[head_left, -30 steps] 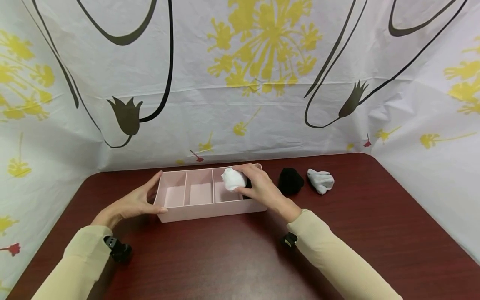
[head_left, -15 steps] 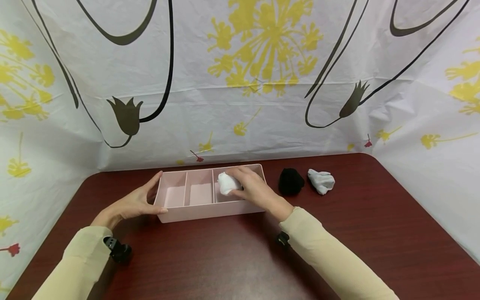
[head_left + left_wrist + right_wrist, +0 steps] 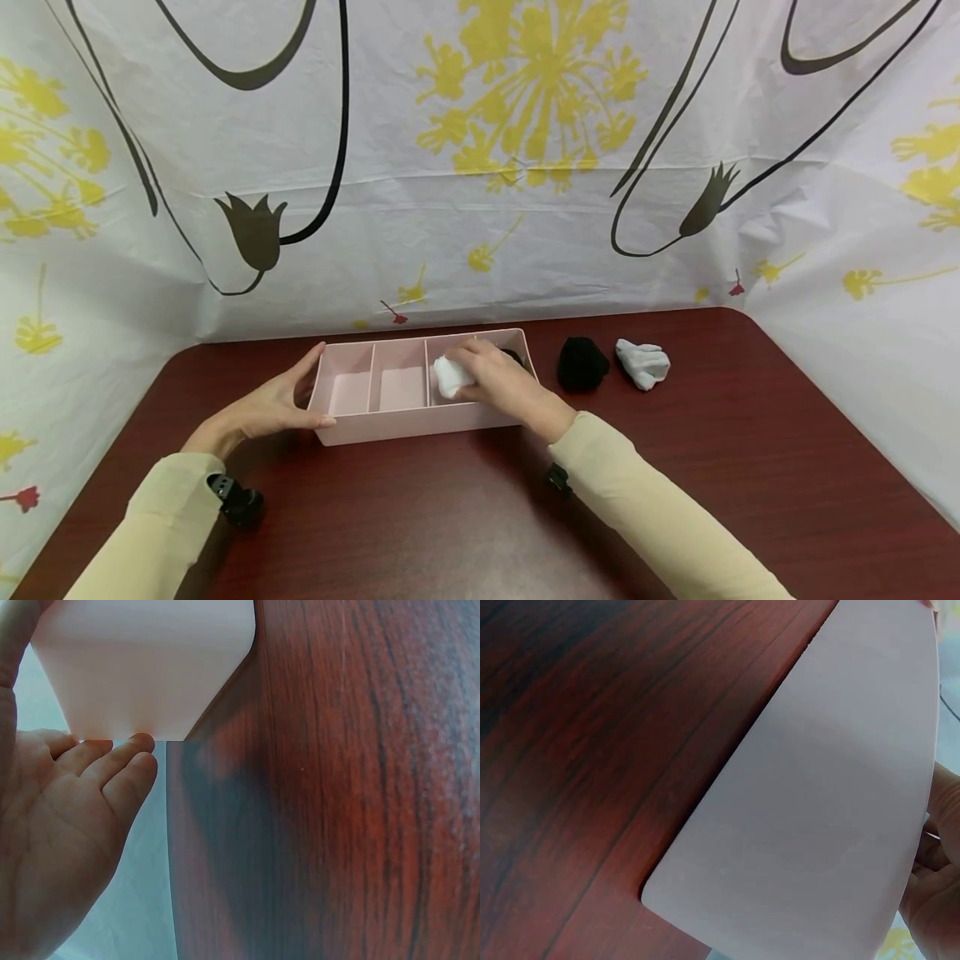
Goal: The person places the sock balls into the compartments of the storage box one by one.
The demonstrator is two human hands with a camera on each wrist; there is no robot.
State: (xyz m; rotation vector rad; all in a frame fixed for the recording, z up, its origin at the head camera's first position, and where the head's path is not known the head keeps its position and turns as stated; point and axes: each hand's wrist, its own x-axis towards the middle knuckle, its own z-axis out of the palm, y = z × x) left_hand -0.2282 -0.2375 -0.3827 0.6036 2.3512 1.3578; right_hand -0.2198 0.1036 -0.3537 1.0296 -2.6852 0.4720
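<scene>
- Pinching white bundle (image 3: 452,377) between fingers of right hand (image 3: 506,383), inside third compartment from left of pink box (image 3: 420,423); cannot tell whether touching bottom.
- Gripping box's left end with left hand (image 3: 266,407), thumb near, fingers far.
- Could snag on left divider (image 3: 427,373) if lowered off-centre, or lose shape if squeezed hard.
- Looks soft, rounded, slightly lumpy.

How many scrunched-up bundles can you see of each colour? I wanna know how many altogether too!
White: 1, the white bundle in the right hand
Black: 2, the black bundle on the table and the black piece, mostly hidden, in the pink box
Grey: 1, the grey bundle on the table
Total: 4 that show
</scene>
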